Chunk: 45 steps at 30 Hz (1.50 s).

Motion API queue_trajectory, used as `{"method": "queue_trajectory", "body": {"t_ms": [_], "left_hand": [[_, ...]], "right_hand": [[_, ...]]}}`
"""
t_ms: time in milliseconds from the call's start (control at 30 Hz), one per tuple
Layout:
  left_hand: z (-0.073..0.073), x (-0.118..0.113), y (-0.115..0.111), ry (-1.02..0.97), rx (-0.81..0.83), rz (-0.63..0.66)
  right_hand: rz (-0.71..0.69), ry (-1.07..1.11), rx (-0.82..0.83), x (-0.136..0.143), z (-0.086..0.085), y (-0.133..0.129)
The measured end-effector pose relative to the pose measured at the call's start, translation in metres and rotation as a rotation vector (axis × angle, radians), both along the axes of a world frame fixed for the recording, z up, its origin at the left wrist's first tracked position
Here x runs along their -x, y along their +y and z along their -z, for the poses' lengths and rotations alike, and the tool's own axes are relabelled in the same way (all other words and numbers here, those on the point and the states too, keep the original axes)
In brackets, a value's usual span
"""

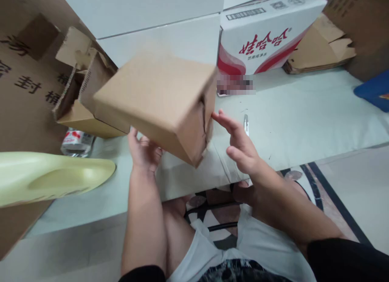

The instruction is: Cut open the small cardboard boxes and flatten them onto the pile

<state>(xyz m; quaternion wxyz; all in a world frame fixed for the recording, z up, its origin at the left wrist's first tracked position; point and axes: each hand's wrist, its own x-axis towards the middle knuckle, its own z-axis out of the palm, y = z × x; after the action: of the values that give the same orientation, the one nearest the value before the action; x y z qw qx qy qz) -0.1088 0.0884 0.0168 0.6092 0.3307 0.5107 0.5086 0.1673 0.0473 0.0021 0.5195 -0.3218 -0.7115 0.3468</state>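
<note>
A closed brown cardboard box [154,95] is held tilted above the pale green cloth, slightly blurred. Its right end has a ragged, torn-looking slit between the flaps. My left hand [146,150] grips the box from below at its near left side, and the fingers are partly hidden beneath it. At the right end, my right hand [238,140] has its fingers stretched out and holds nothing. Its fingertips are at the box's edge, though whether they press on it I cannot tell. Just beyond that hand, a utility knife [246,124] lies on the cloth.
An open cardboard box [91,95] and a clear bottle [77,142] are at left, behind a pale yellow curved object [57,176]. At the back stands a white-and-red carton [267,35]; flattened cardboard [322,47] lies beside it. A blue object [375,89] is far right. The cloth-covered table [304,124] ends before my lap.
</note>
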Motion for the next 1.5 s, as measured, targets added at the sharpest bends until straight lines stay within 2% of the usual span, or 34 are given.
{"method": "queue_trajectory", "body": {"t_ms": [100, 233, 300, 367, 400, 467, 533, 600, 633, 700, 767, 833, 867, 933, 1000, 1033, 1100, 1167, 1233, 1300, 1433, 1500], "left_hand": [[0.0, -0.018, -0.006, 0.046, 0.175, 0.195], [0.008, -0.03, -0.01, 0.143, 0.31, 0.387], [0.016, -0.032, -0.008, 0.242, 0.339, 0.443], [0.023, -0.032, -0.004, 0.454, 0.288, 0.383], [0.026, -0.033, -0.002, 0.579, 0.233, 0.303], [0.028, -0.034, 0.001, 0.743, 0.027, 0.034], [0.025, -0.036, 0.0, 0.697, -0.341, -0.241], [0.018, -0.038, -0.005, 0.563, -0.785, -0.339], [0.014, -0.039, -0.007, 0.531, -0.963, -0.295], [0.008, -0.04, -0.013, 0.596, -1.115, -0.083], [0.006, -0.039, -0.016, 0.723, -1.095, 0.068], [0.007, -0.037, -0.017, 0.804, -1.048, 0.101], [0.008, -0.037, -0.018, 0.821, -1.036, 0.088], [0.01, -0.036, -0.018, 0.833, -1.021, 0.066], [0.011, -0.037, -0.018, 0.813, -1.029, 0.062], [0.011, -0.037, -0.019, 0.793, -1.04, 0.066], [0.01, -0.039, -0.019, 0.752, -1.061, 0.069], [0.01, -0.04, -0.018, 0.743, -1.064, 0.063], [0.01, -0.042, -0.018, 0.764, -1.052, 0.051], [0.011, -0.044, -0.018, 0.767, -1.053, 0.03], [0.013, -0.051, -0.02, 0.73, -1.055, -0.01], [0.014, -0.056, -0.021, 0.733, -1.051, -0.026]], "right_hand": [[-0.007, -0.074, -0.139, 0.0, -0.012, 0.0], [0.108, -0.043, -0.146, -0.003, -0.013, 0.002], [0.178, -0.039, -0.107, -0.006, -0.009, 0.003], [0.228, -0.063, -0.067, -0.008, -0.004, 0.005], [0.232, -0.088, -0.053, -0.009, -0.003, 0.006], [0.201, -0.146, -0.05, -0.008, -0.001, 0.007], [0.145, -0.177, -0.07, -0.006, 0.0, 0.007], [0.076, -0.174, -0.103, -0.001, 0.002, 0.006], [0.038, -0.175, -0.118, 0.002, 0.002, 0.005], [-0.024, -0.192, -0.135, 0.007, 0.004, 0.003], [-0.047, -0.212, -0.135, 0.009, 0.004, 0.001], [0.016, -0.203, -0.111, 0.006, 0.003, 0.002], [0.099, -0.211, -0.081, 0.003, 0.002, 0.003], [0.372, -0.327, 0.065, -0.007, -0.002, 0.007], [0.655, -0.597, 0.328, -0.02, -0.006, 0.013], [0.733, -0.758, 0.481, -0.026, -0.008, 0.016], [0.732, -1.016, 0.713, -0.037, -0.008, 0.02], [0.637, -1.123, 0.77, -0.043, -0.005, 0.023], [0.556, -1.07, 0.713, -0.044, -0.001, 0.024], [0.491, -0.845, 0.68, -0.04, 0.001, 0.025], [0.329, -0.047, 0.698, -0.031, 0.001, 0.026], [0.262, 0.244, 0.606, -0.029, 0.001, 0.027]]}}
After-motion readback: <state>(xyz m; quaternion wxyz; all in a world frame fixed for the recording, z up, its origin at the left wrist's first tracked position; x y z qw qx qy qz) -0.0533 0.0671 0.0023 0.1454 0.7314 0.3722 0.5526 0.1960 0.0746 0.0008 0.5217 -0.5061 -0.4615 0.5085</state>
